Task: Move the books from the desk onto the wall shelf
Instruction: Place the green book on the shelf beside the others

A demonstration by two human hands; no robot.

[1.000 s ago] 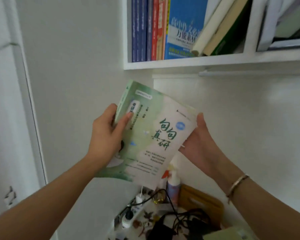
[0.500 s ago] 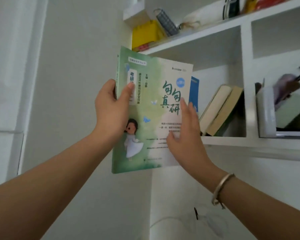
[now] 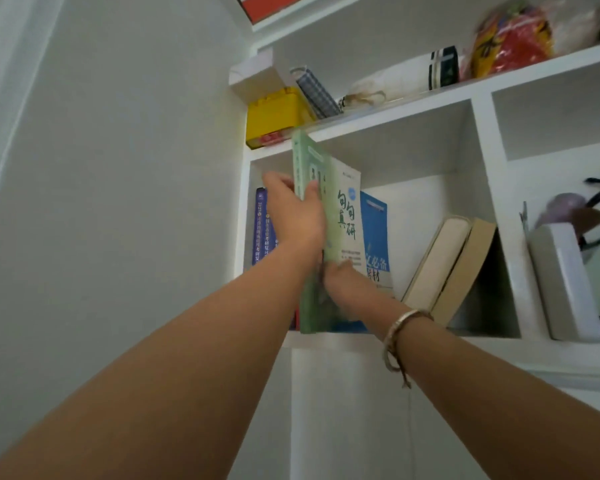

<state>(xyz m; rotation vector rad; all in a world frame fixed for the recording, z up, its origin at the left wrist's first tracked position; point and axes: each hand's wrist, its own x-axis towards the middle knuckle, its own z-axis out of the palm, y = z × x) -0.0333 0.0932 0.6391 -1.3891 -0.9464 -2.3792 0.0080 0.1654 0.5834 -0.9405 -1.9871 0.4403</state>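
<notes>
A pale green book (image 3: pixel 343 216) with dark green characters on its cover stands upright at the front of the white wall shelf (image 3: pixel 326 338), its lower edge on the shelf board. My left hand (image 3: pixel 293 211) grips its spine near the top. My right hand (image 3: pixel 347 282) presses on the lower part of the cover. Behind it stands a blue book (image 3: pixel 374 233), and to the left a purple-blue book (image 3: pixel 262 226). Two cream-edged books (image 3: pixel 447 268) lean against the compartment's right wall.
The shelf above carries a yellow box (image 3: pixel 274 116), a checked pouch (image 3: pixel 317 93), a white bundle (image 3: pixel 395 79) and a red and yellow bag (image 3: pixel 510 36). The right compartment holds a white box (image 3: pixel 561 282). A white wall runs down the left side.
My view rose from the desk to the shelf. Both hands lifted the green book, turned it edge-on and brought it into the shelf compartment in front of the blue book.
</notes>
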